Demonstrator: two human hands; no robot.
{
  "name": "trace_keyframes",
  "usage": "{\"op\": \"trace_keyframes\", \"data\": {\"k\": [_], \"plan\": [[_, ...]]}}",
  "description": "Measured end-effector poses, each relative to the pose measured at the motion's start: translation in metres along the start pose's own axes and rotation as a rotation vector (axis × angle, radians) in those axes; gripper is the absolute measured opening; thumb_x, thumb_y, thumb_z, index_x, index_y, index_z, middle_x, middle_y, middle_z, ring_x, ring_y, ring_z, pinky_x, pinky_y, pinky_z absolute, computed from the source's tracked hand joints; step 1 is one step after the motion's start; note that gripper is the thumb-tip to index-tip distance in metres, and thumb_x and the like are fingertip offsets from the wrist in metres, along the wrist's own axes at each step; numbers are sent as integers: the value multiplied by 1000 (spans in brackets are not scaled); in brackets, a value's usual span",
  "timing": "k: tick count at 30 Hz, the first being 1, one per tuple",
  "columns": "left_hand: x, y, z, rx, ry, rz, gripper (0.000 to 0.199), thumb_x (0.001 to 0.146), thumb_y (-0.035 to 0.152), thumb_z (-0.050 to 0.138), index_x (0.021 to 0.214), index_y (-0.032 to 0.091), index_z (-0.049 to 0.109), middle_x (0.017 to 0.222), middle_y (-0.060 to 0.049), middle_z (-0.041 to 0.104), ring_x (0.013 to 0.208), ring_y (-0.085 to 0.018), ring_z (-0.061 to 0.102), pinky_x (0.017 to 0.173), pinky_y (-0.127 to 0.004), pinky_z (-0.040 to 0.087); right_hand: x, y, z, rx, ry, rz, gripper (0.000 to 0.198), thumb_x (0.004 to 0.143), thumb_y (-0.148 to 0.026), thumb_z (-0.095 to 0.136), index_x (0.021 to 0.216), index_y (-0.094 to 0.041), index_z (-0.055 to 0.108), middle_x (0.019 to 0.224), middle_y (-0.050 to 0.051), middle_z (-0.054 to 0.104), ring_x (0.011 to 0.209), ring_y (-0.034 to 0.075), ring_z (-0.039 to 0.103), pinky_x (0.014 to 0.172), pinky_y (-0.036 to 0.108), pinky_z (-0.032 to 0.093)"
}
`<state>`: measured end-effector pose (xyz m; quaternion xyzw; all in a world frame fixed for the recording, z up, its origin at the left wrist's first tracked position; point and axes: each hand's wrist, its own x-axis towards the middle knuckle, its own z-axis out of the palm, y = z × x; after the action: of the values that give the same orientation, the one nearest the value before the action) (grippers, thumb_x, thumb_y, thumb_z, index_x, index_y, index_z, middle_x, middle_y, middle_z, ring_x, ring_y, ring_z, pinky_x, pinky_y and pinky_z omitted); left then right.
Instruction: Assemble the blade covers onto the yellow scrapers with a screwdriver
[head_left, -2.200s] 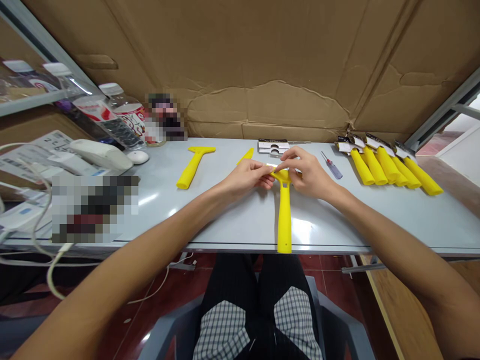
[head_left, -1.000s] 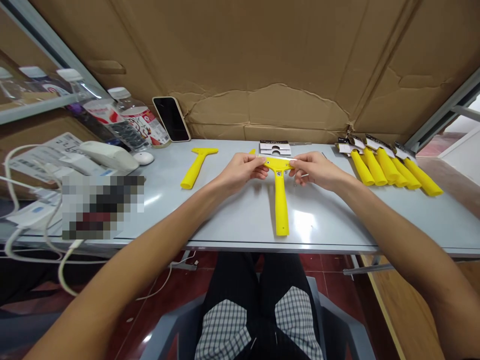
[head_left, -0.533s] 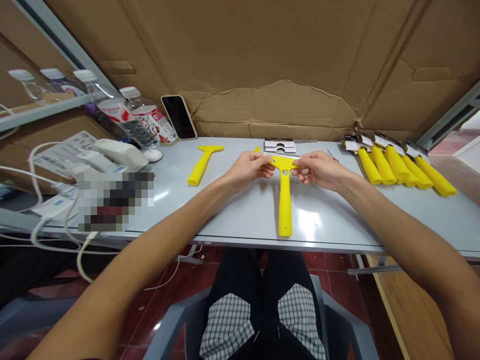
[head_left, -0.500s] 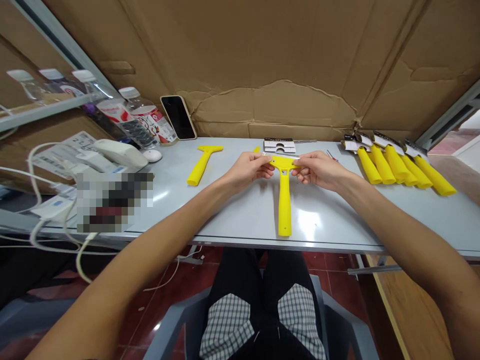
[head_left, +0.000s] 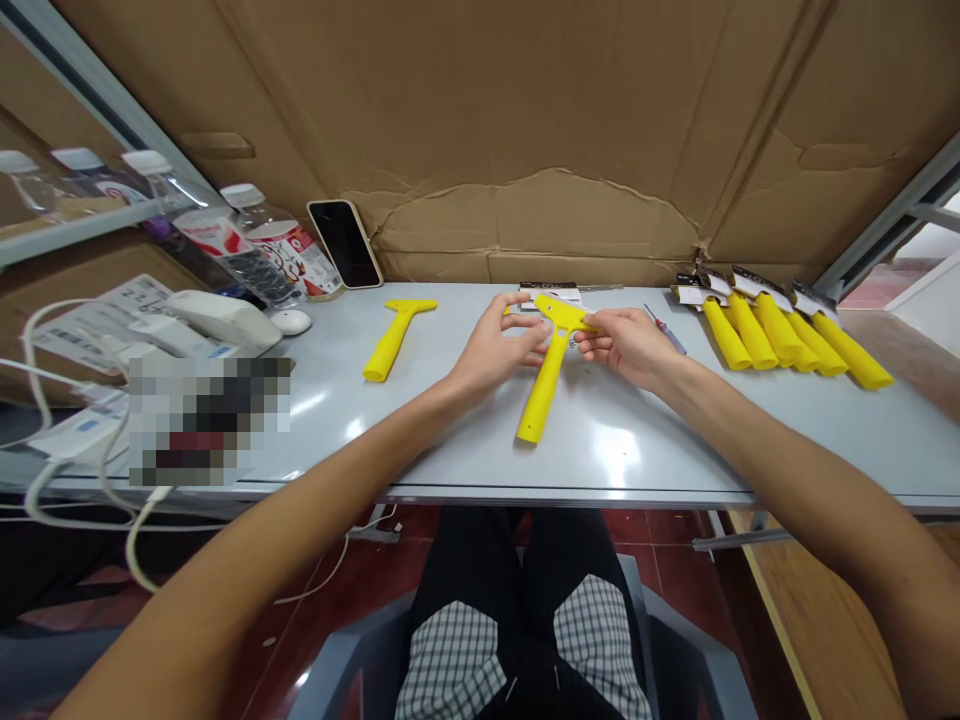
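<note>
My right hand (head_left: 630,345) pinches the right end of the wide head of a yellow scraper (head_left: 546,385), whose handle slants down to the left above the table. My left hand (head_left: 499,345) is beside the scraper's left side, fingers apart and curved; whether a fingertip touches it I cannot tell. Just behind the hands lies a black-and-white blade cover (head_left: 551,290), partly hidden. A small piece of yellow plastic shows between the left fingers, mostly covered. Past my right hand lies a screwdriver (head_left: 666,330), partly blocked from view.
Another yellow scraper (head_left: 397,338) lies left on the white table (head_left: 450,465). Several yellow scrapers with covered heads (head_left: 780,325) lie in a row at right. A phone (head_left: 345,243), bottles (head_left: 289,240), a white mouse (head_left: 291,321) and cables fill the left. Cardboard (head_left: 525,120) stands behind.
The scraper has turned, its handle end swinging left and up. My left hand has come off the head's left end and opened, while my right hand keeps its hold.
</note>
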<state>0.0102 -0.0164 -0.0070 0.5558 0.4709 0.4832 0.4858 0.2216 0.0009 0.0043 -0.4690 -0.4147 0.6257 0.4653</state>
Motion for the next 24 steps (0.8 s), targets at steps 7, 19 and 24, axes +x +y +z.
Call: {"op": "trace_keyframes", "data": {"k": [7, 19, 24], "plan": [[-13, -5, 5, 268, -74, 93, 84, 92, 13, 80, 169, 29, 52, 154, -16, 63, 80, -12, 72, 74, -31, 63, -16, 3, 17, 32, -12, 37, 30, 111, -5, 58, 86, -11, 73, 82, 9, 78, 57, 10, 64, 54, 22, 55], [-10, -1, -4, 851, -48, 418, 64, 104, 35, 70, 163, 12, 65, 100, -8, 73, 88, -25, 65, 96, -37, 51, -18, 2, 12, -81, -107, -51, 35, 107, -6, 62, 74, -16, 69, 82, 11, 78, 57, 10, 59, 55, 24, 51], [-7, -3, -7, 879, -54, 444, 57, 102, 29, 70, 157, 14, 71, 91, -6, 71, 85, -25, 65, 93, -37, 51, -20, 3, 13, -140, -110, -67, 30, 107, -12, 70, 77, -17, 71, 85, 10, 79, 59, 10, 60, 57, 25, 53]]}}
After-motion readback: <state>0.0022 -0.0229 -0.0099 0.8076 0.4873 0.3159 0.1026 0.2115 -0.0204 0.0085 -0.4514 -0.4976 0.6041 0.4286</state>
